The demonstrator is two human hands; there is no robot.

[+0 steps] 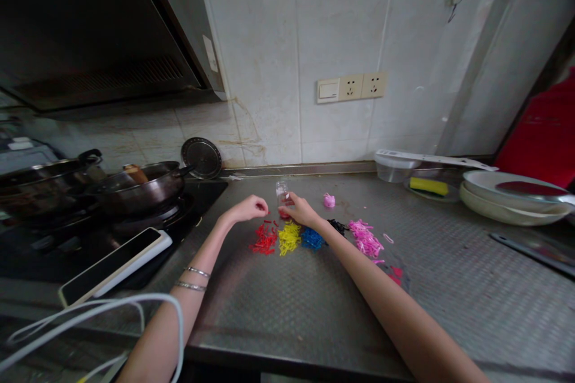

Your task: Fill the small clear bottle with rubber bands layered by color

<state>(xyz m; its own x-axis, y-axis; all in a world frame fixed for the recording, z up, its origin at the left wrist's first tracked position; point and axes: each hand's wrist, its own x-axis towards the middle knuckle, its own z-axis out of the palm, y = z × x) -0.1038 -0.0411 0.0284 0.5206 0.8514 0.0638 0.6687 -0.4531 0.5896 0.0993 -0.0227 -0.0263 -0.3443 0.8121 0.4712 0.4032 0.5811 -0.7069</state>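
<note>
Red plastic pieces (264,238) lie near the left hand (245,209), pinched on something too small to see, while the right hand (302,210) steadies a clear jar (282,193) just beside it.

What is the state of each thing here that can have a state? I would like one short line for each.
Left hand: raised beside the jar, fingertips pinched together.
Right hand: holding the jar low down.
Small clear jar: upright, red pieces at its bottom.
Steel pan: on the hob, brown item inside.
Yellow sponge: lying on a dish.
White plates: stacked.
</note>
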